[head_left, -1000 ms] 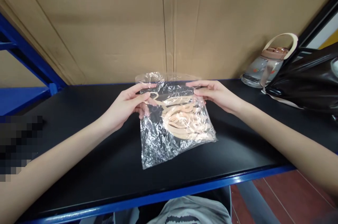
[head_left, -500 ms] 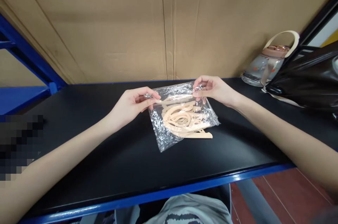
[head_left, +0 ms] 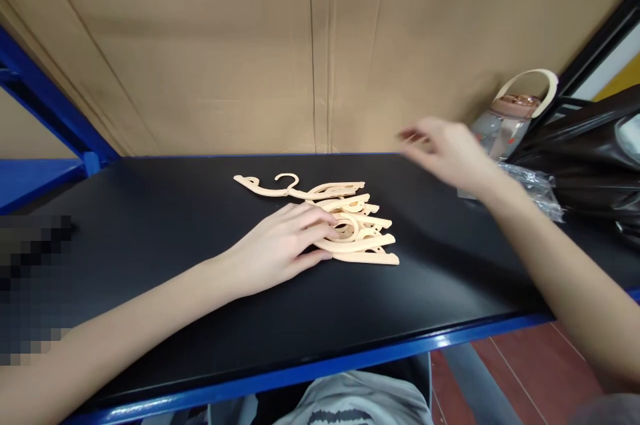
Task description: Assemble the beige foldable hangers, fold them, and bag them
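Note:
Several cream plastic folding hangers point(head_left: 357, 248) lie in an overlapping pile on the black tabletop point(head_left: 240, 338). One hanger point(head_left: 270, 191) at the back of the pile is opened out on its left side, its hook standing up. My left hand point(head_left: 293, 238) has its fingers and thumb round the left end of the pile, and hides that part. Raised over the table's right side is my right hand point(head_left: 440, 148), slightly blurred, fingers apart and holding nothing. Behind its wrist a crumpled clear plastic bag point(head_left: 537, 191) lies on the table.
A clear bottle point(head_left: 503, 128) with a brown lid and cream handle stands at the back right, beside a black shiny bag point(head_left: 585, 151). Cardboard point(head_left: 215, 65) walls the back. A blue frame point(head_left: 75, 125) rises at the left, and a blue edge point(head_left: 280, 378) runs along the front.
The clear bag, earlier held in both hands over the hangers, now lies at the right. My left hand has come down onto the hangers; my right hand has moved right and let go.

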Demonstrator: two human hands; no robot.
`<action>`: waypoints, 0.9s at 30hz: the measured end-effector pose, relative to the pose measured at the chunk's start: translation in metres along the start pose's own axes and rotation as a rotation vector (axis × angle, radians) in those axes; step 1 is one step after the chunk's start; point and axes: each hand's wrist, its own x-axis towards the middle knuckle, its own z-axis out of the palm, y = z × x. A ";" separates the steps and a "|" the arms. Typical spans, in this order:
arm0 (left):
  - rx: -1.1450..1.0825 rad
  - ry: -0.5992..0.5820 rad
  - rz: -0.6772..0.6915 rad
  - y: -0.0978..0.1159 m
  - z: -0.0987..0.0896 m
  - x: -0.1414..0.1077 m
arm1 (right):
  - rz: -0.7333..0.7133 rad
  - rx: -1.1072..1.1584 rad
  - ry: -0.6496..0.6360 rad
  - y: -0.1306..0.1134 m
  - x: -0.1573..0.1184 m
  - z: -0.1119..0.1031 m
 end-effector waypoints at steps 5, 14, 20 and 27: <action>-0.119 0.037 -0.074 -0.007 -0.004 0.000 | -0.421 0.286 -0.316 -0.066 -0.013 0.043; -0.158 0.176 -0.623 -0.015 -0.012 -0.002 | -0.337 0.223 -0.232 -0.080 0.004 0.060; -0.903 0.338 -0.692 0.001 -0.011 0.005 | -0.136 0.077 -0.190 -0.099 0.001 0.048; -1.182 0.370 -0.804 0.016 -0.017 0.007 | -0.260 0.026 -0.218 -0.126 0.005 0.045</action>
